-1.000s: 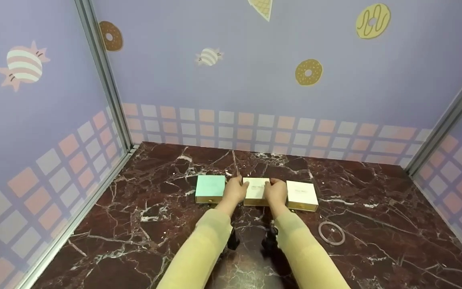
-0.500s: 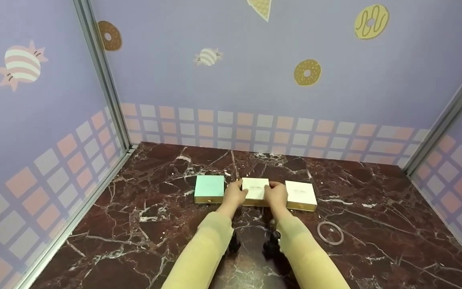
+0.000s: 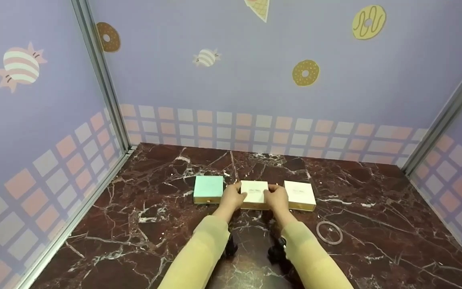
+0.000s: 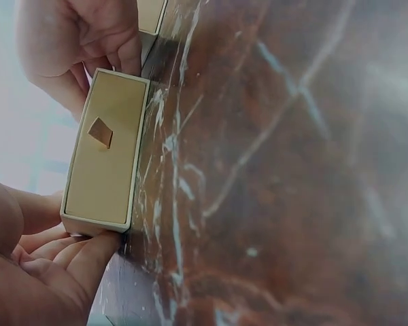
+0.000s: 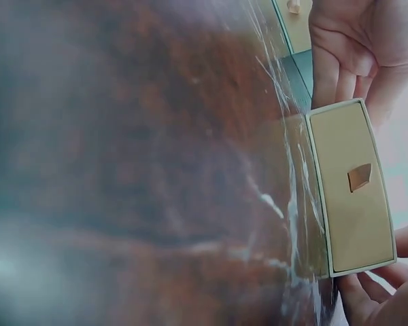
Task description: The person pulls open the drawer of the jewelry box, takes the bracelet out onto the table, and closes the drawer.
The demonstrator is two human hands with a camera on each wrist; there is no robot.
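Note:
Both hands hold a small cream drawer box in the head view, one at each side. My left hand grips its left side with the thumb along the top edge, and my right hand grips the right side likewise. In the left wrist view the box's tan drawer front shows a small brown pull tab. Fingers of the left hand reach under the box's end there. The right wrist view shows the same drawer front, which is shut, between both hands.
A turquoise drawer box stands left of the held one, and another cream box stands to its right. A pale ring lies on the dark red marbled table. Patterned purple walls enclose the back and sides.
The middle box has shifted slightly toward me, with both hands still on its sides. The two outer boxes and the ring stay in place; the head view has drifted a little.

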